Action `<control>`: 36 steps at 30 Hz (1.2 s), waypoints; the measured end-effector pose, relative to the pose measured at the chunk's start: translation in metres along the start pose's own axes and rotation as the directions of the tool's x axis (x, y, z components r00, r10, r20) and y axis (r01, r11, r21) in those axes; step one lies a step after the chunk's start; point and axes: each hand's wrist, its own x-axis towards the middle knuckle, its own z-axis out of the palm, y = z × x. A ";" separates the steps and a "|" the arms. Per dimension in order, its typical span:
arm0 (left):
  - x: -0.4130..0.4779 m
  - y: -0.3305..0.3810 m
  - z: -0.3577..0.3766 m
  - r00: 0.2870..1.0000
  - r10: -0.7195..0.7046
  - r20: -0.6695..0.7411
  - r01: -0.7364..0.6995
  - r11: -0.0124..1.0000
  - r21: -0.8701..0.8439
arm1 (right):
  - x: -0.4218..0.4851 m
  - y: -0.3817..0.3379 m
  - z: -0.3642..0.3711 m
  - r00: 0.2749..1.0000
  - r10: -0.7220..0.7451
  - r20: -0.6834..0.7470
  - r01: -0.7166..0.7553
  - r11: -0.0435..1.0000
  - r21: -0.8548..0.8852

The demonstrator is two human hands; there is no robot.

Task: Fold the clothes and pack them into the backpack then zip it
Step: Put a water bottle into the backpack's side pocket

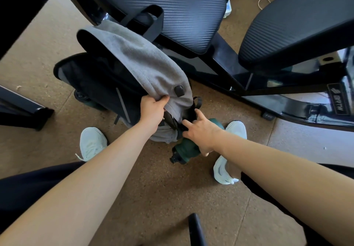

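Grey backpack [145, 60] 1 | hands 2: left [152, 110], right [201, 131] | bottle [184, 150] 1 | shoes [93, 143] 2

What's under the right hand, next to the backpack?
A green bottle lies on the floor, cap toward the camera. The right hand and the backpack cover its far end.

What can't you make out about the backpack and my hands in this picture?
Head view:
Contents of the backpack: its grey flap covers the opening.
Zipper, open or closed: hidden behind the left hand and right hand.
Whether the right hand pinches anything: dark straps hide that.
The green bottle: wrist covers its middle.
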 end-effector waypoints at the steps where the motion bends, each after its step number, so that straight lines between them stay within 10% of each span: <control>1: 0.001 -0.001 -0.001 1.000 -0.006 -0.024 0.006 1.000 -0.010 | -0.003 0.000 0.001 1.000 0.025 0.015 -0.026 1.000 0.014; 14: 0.001 -0.005 -0.005 0.955 -0.075 -0.286 0.068 0.997 -0.037 | -0.005 -0.009 0.008 0.939 0.291 0.183 -0.331 0.619 0.713; 20: -0.001 -0.002 -0.001 0.991 -0.059 -0.120 0.057 0.998 -0.018 | -0.028 -0.005 0.033 0.856 0.513 0.055 -0.075 0.018 0.997; 25: -0.004 0.000 0.005 0.995 -0.058 -0.083 0.055 0.998 -0.029 | -0.034 0.008 0.028 0.761 0.549 0.346 0.356 -0.799 0.484; 30: -0.003 -0.001 0.003 0.995 -0.073 -0.066 0.069 0.996 -0.056 | -0.034 0.014 0.019 0.777 0.397 0.488 0.458 -0.889 -0.006; 36: -0.003 0.000 0.006 0.994 -0.081 -0.075 0.075 0.994 -0.085 | -0.014 0.007 0.017 0.779 0.300 0.551 0.442 -0.885 -0.143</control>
